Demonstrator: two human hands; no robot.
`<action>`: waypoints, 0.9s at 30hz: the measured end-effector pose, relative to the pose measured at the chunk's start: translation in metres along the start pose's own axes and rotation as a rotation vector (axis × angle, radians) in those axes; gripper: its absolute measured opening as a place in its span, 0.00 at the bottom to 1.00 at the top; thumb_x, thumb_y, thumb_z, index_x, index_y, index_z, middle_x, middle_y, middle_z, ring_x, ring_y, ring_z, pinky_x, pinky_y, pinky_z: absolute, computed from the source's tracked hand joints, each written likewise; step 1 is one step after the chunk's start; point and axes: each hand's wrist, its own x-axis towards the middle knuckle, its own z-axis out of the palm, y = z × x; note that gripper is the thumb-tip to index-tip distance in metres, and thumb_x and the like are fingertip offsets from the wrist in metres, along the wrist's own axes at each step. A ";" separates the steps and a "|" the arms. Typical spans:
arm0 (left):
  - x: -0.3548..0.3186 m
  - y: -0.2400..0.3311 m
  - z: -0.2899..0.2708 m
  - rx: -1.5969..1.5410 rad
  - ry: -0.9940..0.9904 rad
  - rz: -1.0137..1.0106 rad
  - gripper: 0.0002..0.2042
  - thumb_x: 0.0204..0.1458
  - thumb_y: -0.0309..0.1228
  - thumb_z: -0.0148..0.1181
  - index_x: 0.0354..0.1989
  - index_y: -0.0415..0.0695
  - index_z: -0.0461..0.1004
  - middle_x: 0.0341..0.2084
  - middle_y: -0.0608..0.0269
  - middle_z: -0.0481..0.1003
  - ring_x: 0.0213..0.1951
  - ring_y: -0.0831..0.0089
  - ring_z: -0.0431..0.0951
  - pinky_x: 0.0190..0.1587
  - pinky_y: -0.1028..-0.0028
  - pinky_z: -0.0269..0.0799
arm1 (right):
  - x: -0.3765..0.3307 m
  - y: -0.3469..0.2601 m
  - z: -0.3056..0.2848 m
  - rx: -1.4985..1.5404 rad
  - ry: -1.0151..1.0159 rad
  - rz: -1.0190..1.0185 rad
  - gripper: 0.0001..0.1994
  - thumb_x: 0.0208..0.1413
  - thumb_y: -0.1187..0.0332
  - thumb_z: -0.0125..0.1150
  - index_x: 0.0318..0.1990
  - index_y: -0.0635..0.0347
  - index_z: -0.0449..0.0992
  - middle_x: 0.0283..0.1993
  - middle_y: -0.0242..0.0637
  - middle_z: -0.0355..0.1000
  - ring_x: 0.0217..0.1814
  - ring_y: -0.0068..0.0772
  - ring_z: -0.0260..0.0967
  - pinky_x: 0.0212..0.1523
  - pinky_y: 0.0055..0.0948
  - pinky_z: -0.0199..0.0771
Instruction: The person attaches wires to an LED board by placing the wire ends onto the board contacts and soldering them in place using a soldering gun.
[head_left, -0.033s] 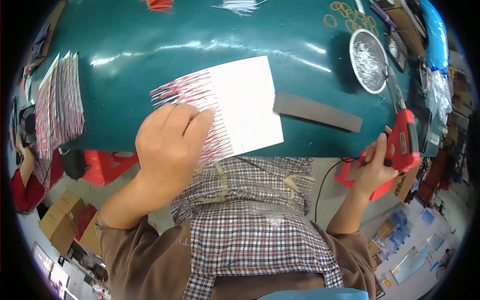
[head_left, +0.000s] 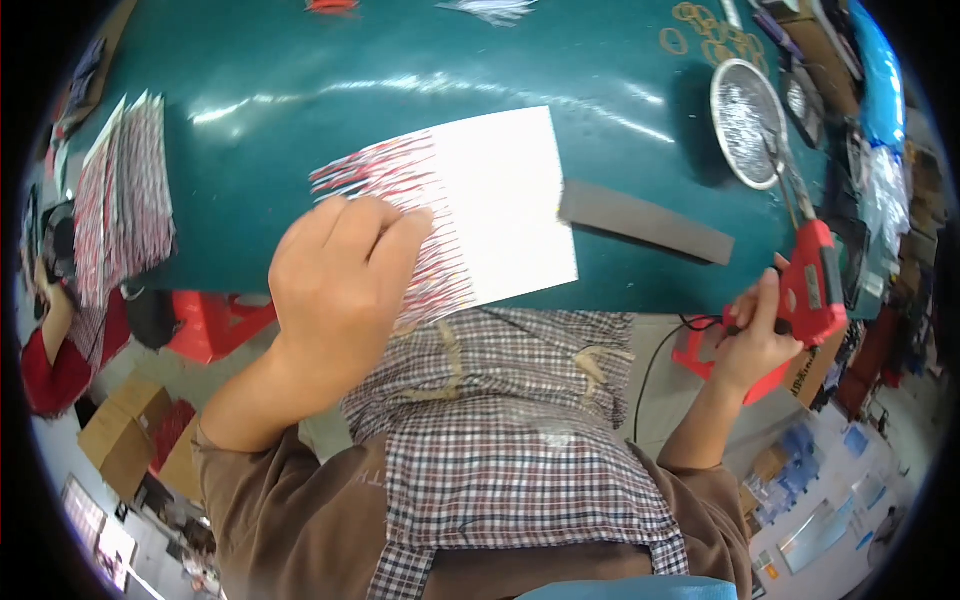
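On the green table lies a white sheet (head_left: 505,205). Thin red-and-white strips (head_left: 385,170) cover its left part in a row, their ends sticking out at the left. My left hand (head_left: 345,265) is over these strips, fingers curled and thumb near the row's edge; what the fingertips pinch, if anything, is hidden. My right hand (head_left: 758,330), at the table's front right, is closed around the handle of a red glue gun (head_left: 812,285). The gun's long metal nozzle points away from me, over a round, silvery dish (head_left: 748,125) with a pale rim. A flat grey bar (head_left: 645,222) touches the sheet's right edge.
Finished-looking striped sheets (head_left: 125,200) are stacked at the left of the table (head_left: 250,180). Rubber bands (head_left: 715,35) lie at the far right, with loose white strips (head_left: 495,10) at the far edge. Another person's arm (head_left: 55,330) shows at far left. A dark cable (head_left: 650,375) hangs below the table.
The table and the things on it sit slightly farther right in the picture. Both hands keep nearly the same pose.
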 end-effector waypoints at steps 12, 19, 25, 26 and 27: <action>0.000 -0.001 0.025 -0.215 0.029 0.050 0.11 0.31 0.23 0.63 0.28 0.45 0.76 0.19 0.68 0.68 0.23 0.72 0.69 0.22 0.75 0.62 | -0.091 -0.010 -0.011 0.194 -0.664 0.086 0.16 0.55 0.71 0.53 0.48 0.67 0.63 0.19 0.29 0.57 0.13 0.17 0.49 0.18 0.20 0.55; 0.002 -0.003 0.030 -0.198 0.026 0.049 0.09 0.32 0.23 0.64 0.26 0.45 0.76 0.18 0.68 0.67 0.22 0.72 0.69 0.22 0.74 0.62 | -0.094 -0.006 -0.015 0.121 -0.908 0.270 0.09 0.55 0.74 0.51 0.42 0.67 0.64 0.19 0.30 0.57 0.15 0.19 0.51 0.19 0.21 0.56; 0.004 -0.004 0.031 -0.193 0.038 0.040 0.09 0.32 0.23 0.64 0.26 0.45 0.76 0.17 0.68 0.66 0.22 0.72 0.68 0.23 0.74 0.62 | -0.092 -0.005 -0.013 0.108 -0.913 0.331 0.03 0.54 0.75 0.49 0.32 0.64 0.62 0.22 0.32 0.57 0.14 0.18 0.50 0.19 0.20 0.57; 0.004 -0.004 0.031 -0.192 0.036 0.038 0.09 0.32 0.23 0.64 0.26 0.45 0.76 0.17 0.68 0.66 0.22 0.72 0.68 0.23 0.74 0.62 | -0.092 -0.004 -0.013 0.108 -0.915 0.333 0.03 0.54 0.75 0.49 0.32 0.64 0.62 0.22 0.32 0.57 0.14 0.18 0.50 0.19 0.20 0.57; 0.004 -0.004 0.031 -0.193 0.042 0.039 0.09 0.32 0.23 0.64 0.26 0.45 0.76 0.17 0.68 0.66 0.22 0.72 0.68 0.23 0.74 0.62 | -0.093 -0.004 -0.013 0.114 -0.907 0.340 0.04 0.54 0.75 0.49 0.31 0.64 0.62 0.22 0.32 0.57 0.14 0.18 0.50 0.18 0.20 0.57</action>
